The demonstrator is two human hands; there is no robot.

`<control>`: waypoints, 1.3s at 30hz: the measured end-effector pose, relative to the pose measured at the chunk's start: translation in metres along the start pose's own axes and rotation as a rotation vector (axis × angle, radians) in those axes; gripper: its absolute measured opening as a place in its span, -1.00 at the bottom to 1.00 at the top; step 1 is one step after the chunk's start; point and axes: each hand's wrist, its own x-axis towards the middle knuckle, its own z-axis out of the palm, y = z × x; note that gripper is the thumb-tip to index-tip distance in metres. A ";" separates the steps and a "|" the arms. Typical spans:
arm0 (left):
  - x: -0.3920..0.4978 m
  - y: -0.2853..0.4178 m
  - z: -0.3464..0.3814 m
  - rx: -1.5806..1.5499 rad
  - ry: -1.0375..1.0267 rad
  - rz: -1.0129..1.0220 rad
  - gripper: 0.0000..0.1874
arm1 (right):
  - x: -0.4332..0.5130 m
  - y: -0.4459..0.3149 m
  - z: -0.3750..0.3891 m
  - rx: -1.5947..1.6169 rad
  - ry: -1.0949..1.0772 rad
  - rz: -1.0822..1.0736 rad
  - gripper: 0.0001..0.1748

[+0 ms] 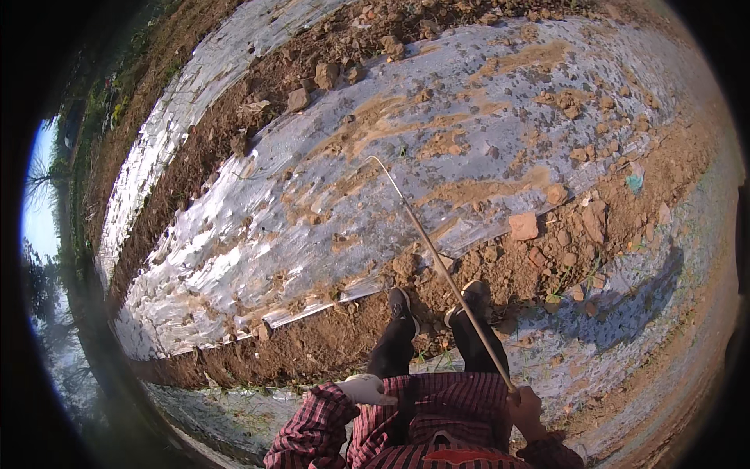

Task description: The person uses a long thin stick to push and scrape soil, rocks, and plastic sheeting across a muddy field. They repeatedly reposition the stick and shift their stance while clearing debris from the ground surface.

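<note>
My right hand (527,412) grips the lower end of a long thin stick (443,272) at my right hip. The stick slants up and to the left, and its far end is a bent, pale hook (382,166) just over or touching a sheet of plastic mulch film (328,205). Whether the hook touches the film, I cannot tell. My left hand (366,389), in a white glove, rests near the front of my checked shirt. Its fingers are partly hidden, so any grip is unclear. Small green sprouts (403,151) show near the hook.
My dark shoes (401,302) stand in a soil furrow (328,337) between film-covered beds. Clods and a reddish brick piece (523,226) lie along it. Loose soil (486,190) streaks the film. Another film strip (170,117) runs beyond a ridge of clods. A greenish plastic scrap (634,177) lies at right.
</note>
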 end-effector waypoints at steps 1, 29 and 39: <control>0.004 0.005 -0.020 -0.087 0.138 -0.036 -0.30 | 0.016 0.011 -0.005 -0.033 0.078 -0.018 -0.74; 0.268 0.049 -0.176 -0.047 1.166 1.225 -0.54 | 0.411 -0.005 0.172 0.184 0.112 -0.228 -0.66; 0.296 0.059 -0.158 0.338 1.119 1.405 -0.54 | 0.304 -0.013 0.199 0.705 0.120 0.028 -0.41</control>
